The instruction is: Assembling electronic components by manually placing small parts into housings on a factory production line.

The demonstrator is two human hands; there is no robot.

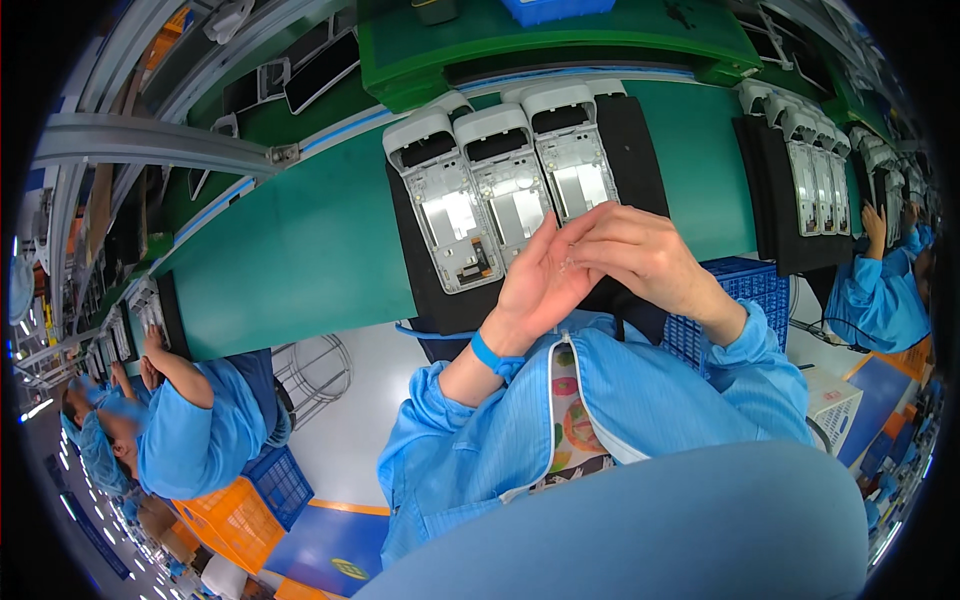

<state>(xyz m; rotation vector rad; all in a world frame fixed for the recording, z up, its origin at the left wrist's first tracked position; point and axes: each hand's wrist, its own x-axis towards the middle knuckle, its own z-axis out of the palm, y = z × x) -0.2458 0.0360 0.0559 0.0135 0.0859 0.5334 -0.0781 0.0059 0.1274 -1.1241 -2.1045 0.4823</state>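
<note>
My left hand (535,285) is turned palm up and cupped, with a few tiny pale, clear-looking pieces (565,266) in it, too small to name. Over that palm bends my right hand (640,250), its fingertips drawn together at the pieces; whatever they pinch is hidden. Just beyond my hands, three grey-white device housings lie side by side on a black mat (640,150): a left one (445,205), a middle one (512,195) and a right one (578,170). The left housing shows a dark and copper-coloured part near its lower end. Neither hand clearly touches a housing.
The mat lies on a green bench (300,250), below a raised green shelf (560,45). More housings (820,180) stand on a mat to the right. Co-workers sit left (210,420) and right (880,300). A blue crate (750,285) is by my right arm.
</note>
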